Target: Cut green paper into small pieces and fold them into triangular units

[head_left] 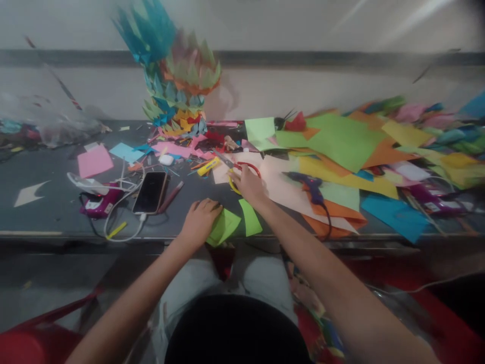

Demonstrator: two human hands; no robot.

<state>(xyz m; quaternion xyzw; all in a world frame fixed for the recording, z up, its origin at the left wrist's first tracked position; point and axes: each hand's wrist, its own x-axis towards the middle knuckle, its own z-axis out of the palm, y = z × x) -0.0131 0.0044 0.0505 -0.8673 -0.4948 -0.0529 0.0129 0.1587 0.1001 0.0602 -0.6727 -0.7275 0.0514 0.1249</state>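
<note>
Light green paper under one hand, scissors at the other

Taking the phone on the tabletop as the landmark, the green paper lies to its right and nearer the person, and the scissors lie to its right and a little farther back.

The paper looks thin and nearly weightless, apt to crease or slide; a flat hold along an edge should suit it. The scissors should be the stiffer, heavier thing, best taken by the red and yellow handles, away from the blades.

The left hand rests palm down on the paper's near-phone side, fingers close together; its thumb is hidden, so I cannot tell whether it pinches or only presses. The right hand has its fingers curled on the scissors' handles; whether they pass through the loops is unclear. Both forearms slant forward and inward. A green strip lies loose, farther right of the phone than the paper.
</note>
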